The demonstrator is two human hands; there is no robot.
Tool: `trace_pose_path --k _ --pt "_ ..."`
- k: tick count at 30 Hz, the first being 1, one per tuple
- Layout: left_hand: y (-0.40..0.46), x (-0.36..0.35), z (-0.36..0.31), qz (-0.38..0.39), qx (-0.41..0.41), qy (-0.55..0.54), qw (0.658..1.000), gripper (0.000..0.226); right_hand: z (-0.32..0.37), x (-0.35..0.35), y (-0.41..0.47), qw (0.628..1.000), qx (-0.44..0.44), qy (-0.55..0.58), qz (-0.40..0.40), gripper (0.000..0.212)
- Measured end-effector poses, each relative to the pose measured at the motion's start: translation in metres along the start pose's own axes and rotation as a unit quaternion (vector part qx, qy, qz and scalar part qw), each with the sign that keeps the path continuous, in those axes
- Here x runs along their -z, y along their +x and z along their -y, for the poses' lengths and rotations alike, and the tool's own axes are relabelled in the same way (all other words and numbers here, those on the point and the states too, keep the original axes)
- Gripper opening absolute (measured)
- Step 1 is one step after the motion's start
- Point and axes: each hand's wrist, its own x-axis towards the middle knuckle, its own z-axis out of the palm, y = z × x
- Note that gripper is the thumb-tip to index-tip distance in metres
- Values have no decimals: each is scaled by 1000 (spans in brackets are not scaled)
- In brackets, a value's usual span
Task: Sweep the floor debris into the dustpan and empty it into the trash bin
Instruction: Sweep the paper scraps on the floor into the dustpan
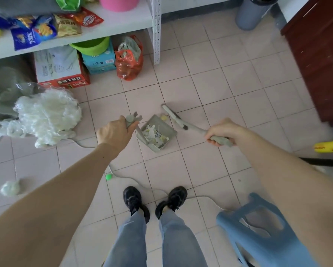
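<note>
A grey-green dustpan (169,130) stands on the tiled floor ahead of my feet, holding scraps of paper and yellow bits (155,134). My left hand (115,132) grips the top of its upright handle. My right hand (220,132) holds the handle of a matching broom (174,116), whose head rests on the floor at the pan's far right edge. A small yellow scrap (164,117) lies at the pan's mouth beside the broom head. A grey trash bin (253,13) stands at the far wall, upper right.
White shelving (156,31) with snack bags, boxes and a red plastic bag (130,61) fills the upper left. A pile of clear plastic (46,116) lies left. A blue stool (261,234) is near right, a brown cabinet (319,54) far right. A white cable (142,185) and green ball (109,177) lie by my shoes.
</note>
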Motion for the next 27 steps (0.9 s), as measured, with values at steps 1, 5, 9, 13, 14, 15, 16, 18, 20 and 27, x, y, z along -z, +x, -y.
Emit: trace_pose_path --k 1,5,9,13,14,15,16,18,20,27 --pt "1 0 0 -1 -3 -3 1000 60 6 -4 -4 1000 4 -2 6 18" --pt "6 4 9 -1 -2 -24 1000 60 31 -5 -25 1000 11 -12 23 29" --pt "0 4 27 -22 41 -71 996 62 46 2 -41 999 16 -15 30 33" --pt "-10 6 55 -34 59 -83 994 64 55 -6 -45 998 36 -41 6 29" --pt "-12 7 62 -36 63 -86 994 64 57 -12 -43 998 41 -48 -2 28" --pt "-13 8 70 -37 69 -88 993 64 59 -19 -39 997 47 -53 -10 27" --pt "-15 9 78 -38 73 -89 993 63 60 -27 -36 997 53 -56 -17 26" --pt "-17 10 93 -36 78 -88 992 63 60 -45 -26 995 66 -73 -34 24" --pt "-20 10 106 -34 85 -84 992 62 60 -62 -17 992 69 -90 -48 22" --pt "-23 3 132 -23 90 -59 994 60 59 -106 -7 988 36 -147 -4 32"
